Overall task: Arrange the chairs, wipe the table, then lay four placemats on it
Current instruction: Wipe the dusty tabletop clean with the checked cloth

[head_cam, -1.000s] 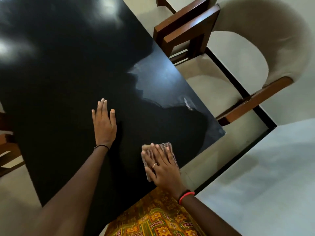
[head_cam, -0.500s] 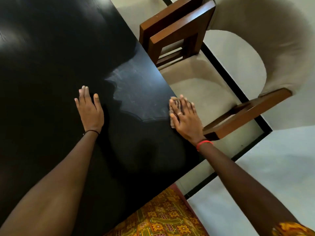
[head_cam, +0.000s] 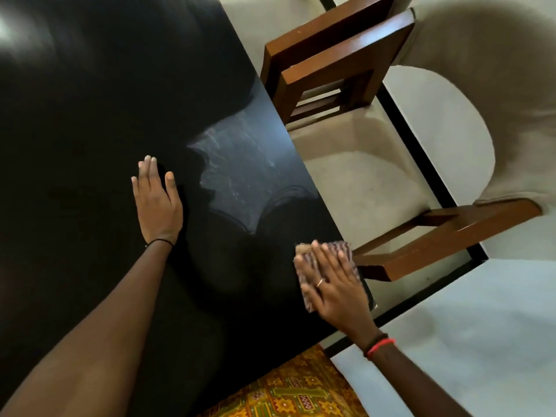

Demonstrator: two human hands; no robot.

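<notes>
A glossy black table point(head_cam: 90, 115) fills the left of the head view. My right hand point(head_cam: 335, 284) presses flat on a folded patterned cloth point(head_cam: 343, 247) near the table's right corner. My left hand point(head_cam: 158, 201) lies flat and open on the tabletop, fingers together, holding nothing. A wooden chair point(head_cam: 370, 188) with a beige seat and curved beige back stands at the table's right edge, its armrest just beyond the cloth. A second chair's wooden arm point(head_cam: 316, 34) shows behind it. No placemats are in view.
A smeared grey patch point(head_cam: 237, 173) shows on the tabletop between my hands. Pale floor tiles with black strips point(head_cam: 421, 136) run under the chairs. My yellow patterned garment point(head_cam: 288, 389) is at the table's near edge.
My right hand slid the cloth from the near edge out to the table's right edge by the chair seat, then back toward the corner. The left hand stayed flat on the table.
</notes>
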